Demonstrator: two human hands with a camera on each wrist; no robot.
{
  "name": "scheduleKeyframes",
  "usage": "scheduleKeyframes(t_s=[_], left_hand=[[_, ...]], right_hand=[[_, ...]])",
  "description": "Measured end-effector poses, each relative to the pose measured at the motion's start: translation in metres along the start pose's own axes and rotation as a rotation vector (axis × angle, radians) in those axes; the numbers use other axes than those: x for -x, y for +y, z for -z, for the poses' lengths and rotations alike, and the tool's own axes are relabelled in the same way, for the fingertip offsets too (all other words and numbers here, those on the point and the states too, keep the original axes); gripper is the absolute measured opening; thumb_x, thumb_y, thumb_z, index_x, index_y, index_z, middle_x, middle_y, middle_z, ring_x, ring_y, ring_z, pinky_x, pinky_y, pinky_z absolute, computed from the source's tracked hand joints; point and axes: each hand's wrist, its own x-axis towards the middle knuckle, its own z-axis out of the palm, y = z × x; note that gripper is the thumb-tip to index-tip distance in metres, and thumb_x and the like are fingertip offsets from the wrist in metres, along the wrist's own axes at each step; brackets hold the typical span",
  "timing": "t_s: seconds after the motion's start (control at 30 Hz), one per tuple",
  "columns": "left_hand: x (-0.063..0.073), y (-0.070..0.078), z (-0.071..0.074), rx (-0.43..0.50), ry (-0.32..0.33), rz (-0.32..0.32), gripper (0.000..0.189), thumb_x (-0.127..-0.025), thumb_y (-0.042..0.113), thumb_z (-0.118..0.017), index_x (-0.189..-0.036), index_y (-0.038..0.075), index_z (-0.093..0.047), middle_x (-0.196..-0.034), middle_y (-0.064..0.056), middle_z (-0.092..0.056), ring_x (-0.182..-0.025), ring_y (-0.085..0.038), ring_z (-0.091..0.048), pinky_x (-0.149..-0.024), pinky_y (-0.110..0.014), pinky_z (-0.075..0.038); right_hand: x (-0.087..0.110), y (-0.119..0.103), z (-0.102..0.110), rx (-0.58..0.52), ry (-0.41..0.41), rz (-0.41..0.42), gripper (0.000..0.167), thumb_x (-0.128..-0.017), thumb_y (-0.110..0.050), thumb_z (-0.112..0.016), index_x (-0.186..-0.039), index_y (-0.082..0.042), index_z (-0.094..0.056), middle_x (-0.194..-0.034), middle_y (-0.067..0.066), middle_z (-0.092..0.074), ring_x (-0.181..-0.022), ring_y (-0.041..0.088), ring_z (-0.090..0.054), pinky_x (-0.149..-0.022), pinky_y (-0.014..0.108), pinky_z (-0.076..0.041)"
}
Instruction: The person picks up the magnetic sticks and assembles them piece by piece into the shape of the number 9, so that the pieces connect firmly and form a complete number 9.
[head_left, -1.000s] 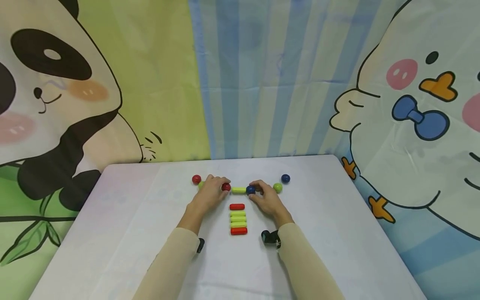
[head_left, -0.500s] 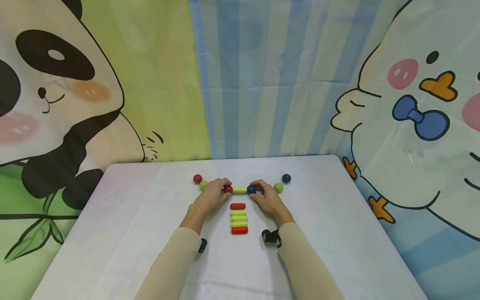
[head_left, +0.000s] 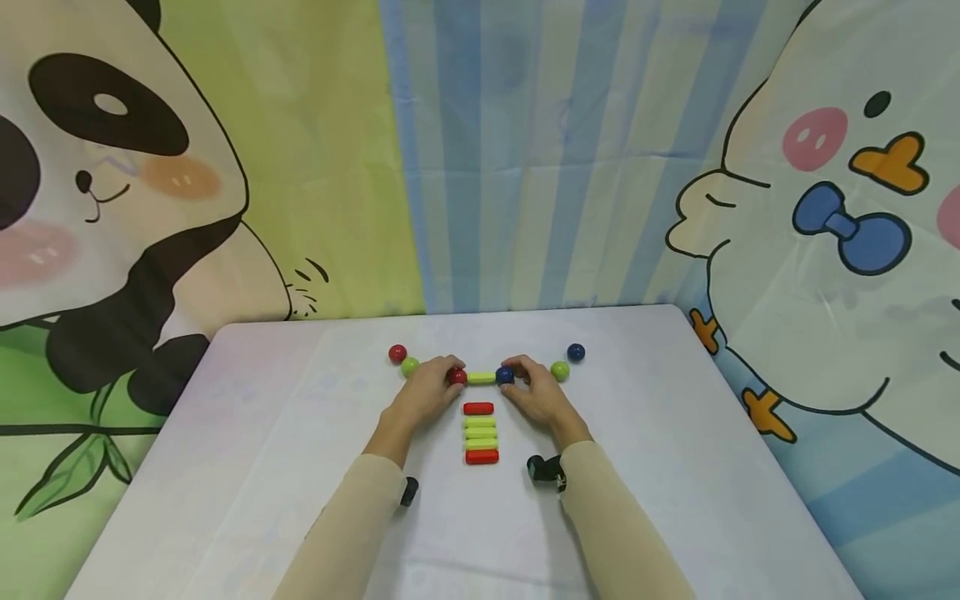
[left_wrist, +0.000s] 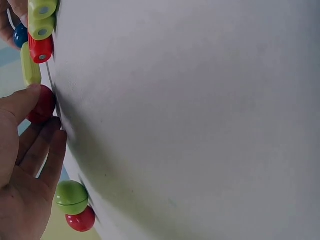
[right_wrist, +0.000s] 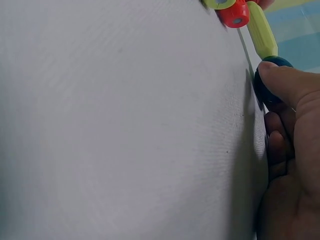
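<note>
My left hand (head_left: pixel 427 390) pinches a red ball (head_left: pixel 457 377) between thumb and fingers. Opposite it, my right hand (head_left: pixel 542 395) grips a dark blue ball (head_left: pixel 505 375). A yellow-green rod (head_left: pixel 482 377) spans the two balls, its ends right at them. In the left wrist view the thumb lies on the red ball (left_wrist: pixel 43 105), and the rod (left_wrist: pixel 31 65) runs on to the blue ball (left_wrist: pixel 20 35). The right wrist view has the thumb pressed on the blue ball (right_wrist: pixel 265 82), with the rod (right_wrist: pixel 262 31) extending from it.
Nearer on the white table (head_left: pixel 247 467) lies a column of rods: a red rod (head_left: pixel 478 408), several yellow-green rods (head_left: pixel 481 433) and another red rod (head_left: pixel 482 457). Left stand a red ball (head_left: pixel 397 354) and a green ball (head_left: pixel 409 367); right, a green ball (head_left: pixel 559 371) and a blue ball (head_left: pixel 576 352).
The left hand has moved slightly right with the red ball, bringing it up to the rod's left end. The right hand keeps its hold on the blue ball.
</note>
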Motion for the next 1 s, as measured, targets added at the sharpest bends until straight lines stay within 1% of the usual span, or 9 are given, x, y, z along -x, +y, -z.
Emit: scheduleKeyframes(t_s=[0.17,0.3,0.37,0.43,0.53,0.67,0.77,0.9,1.0], left_hand=[[-0.0012,0.0038,-0.0034,-0.012,0.013,0.018,0.042,-0.098,0.024,-0.072,-0.138,0.018,-0.06,-0.128,-0.004,-0.064,-0.118,-0.022,-0.059,-0.108,-0.044,-0.048],[-0.0015,0.0074,-0.0015,-0.02,-0.011,0.016,0.043,-0.099,0.025,-0.071,-0.139,0.018,-0.059,-0.13,-0.006,-0.063,-0.119,-0.023,-0.058,-0.109,-0.044,-0.047],[-0.0031,0.0075,0.0009,-0.033,-0.031,0.02,0.044,-0.099,0.026,-0.07,-0.14,0.018,-0.058,-0.13,-0.006,-0.063,-0.119,-0.023,-0.058,-0.109,-0.044,-0.047],[-0.0047,0.0065,0.0032,-0.044,-0.047,0.023,0.044,-0.099,0.027,-0.07,-0.141,0.018,-0.057,-0.13,-0.005,-0.062,-0.118,-0.023,-0.058,-0.109,-0.044,-0.047],[-0.0058,0.0058,0.0047,-0.048,-0.062,0.023,0.047,-0.1,0.027,-0.069,-0.144,0.019,-0.055,-0.13,-0.006,-0.061,-0.119,-0.023,-0.057,-0.11,-0.045,-0.047],[-0.0045,0.0061,0.0057,-0.048,-0.062,0.0,0.05,-0.099,0.026,-0.07,-0.145,0.019,-0.053,-0.129,-0.006,-0.06,-0.116,-0.023,-0.058,-0.109,-0.045,-0.047],[-0.0035,0.0066,0.0057,-0.045,-0.064,-0.005,0.049,-0.099,0.026,-0.07,-0.145,0.019,-0.054,-0.127,-0.006,-0.06,-0.114,-0.022,-0.058,-0.108,-0.045,-0.048],[-0.003,0.0065,0.0052,-0.027,-0.058,0.008,0.047,-0.099,0.025,-0.07,-0.143,0.018,-0.055,-0.125,-0.006,-0.061,-0.113,-0.022,-0.058,-0.107,-0.044,-0.048],[-0.002,0.005,0.0042,-0.021,-0.046,0.035,0.045,-0.099,0.025,-0.07,-0.142,0.017,-0.057,-0.124,-0.006,-0.062,-0.113,-0.022,-0.058,-0.107,-0.044,-0.049]], right_hand=[[-0.0006,0.0007,0.0018,0.015,-0.011,0.01,0.053,-0.098,-0.031,-0.072,-0.146,-0.034,-0.05,-0.148,0.004,-0.053,-0.136,0.029,-0.05,-0.115,0.05,-0.039],[-0.0007,0.0024,0.0026,0.06,-0.015,0.058,0.052,-0.099,-0.032,-0.07,-0.147,-0.032,-0.051,-0.152,0.006,-0.049,-0.14,0.03,-0.044,-0.118,0.052,-0.034],[-0.0016,0.0022,0.0015,0.071,-0.01,0.076,0.052,-0.098,-0.033,-0.071,-0.146,-0.029,-0.052,-0.153,0.007,-0.048,-0.139,0.031,-0.045,-0.118,0.052,-0.034],[-0.0022,0.0011,-0.0007,0.077,-0.002,0.079,0.053,-0.097,-0.034,-0.072,-0.146,-0.029,-0.052,-0.153,0.008,-0.048,-0.137,0.031,-0.047,-0.116,0.053,-0.036],[-0.0025,0.0003,-0.0038,0.105,0.0,0.054,0.054,-0.097,-0.038,-0.071,-0.147,-0.032,-0.051,-0.153,0.006,-0.047,-0.133,0.029,-0.05,-0.114,0.053,-0.039],[-0.0011,0.0003,-0.0048,0.125,-0.009,0.027,0.052,-0.098,-0.039,-0.07,-0.146,-0.034,-0.051,-0.153,0.003,-0.048,-0.134,0.028,-0.049,-0.115,0.053,-0.038],[0.0,-0.0004,-0.0044,0.124,-0.008,0.03,0.048,-0.098,-0.037,-0.07,-0.143,-0.032,-0.054,-0.152,0.004,-0.049,-0.136,0.029,-0.047,-0.115,0.055,-0.037],[-0.0008,-0.0009,-0.0049,0.137,0.004,0.053,0.041,-0.099,-0.037,-0.069,-0.138,-0.03,-0.059,-0.149,0.005,-0.051,-0.137,0.03,-0.046,-0.116,0.054,-0.036],[-0.0016,-0.0007,-0.0068,0.149,0.003,0.068,0.041,-0.099,-0.036,-0.07,-0.138,-0.029,-0.06,-0.145,0.006,-0.053,-0.134,0.029,-0.047,-0.114,0.053,-0.038]])
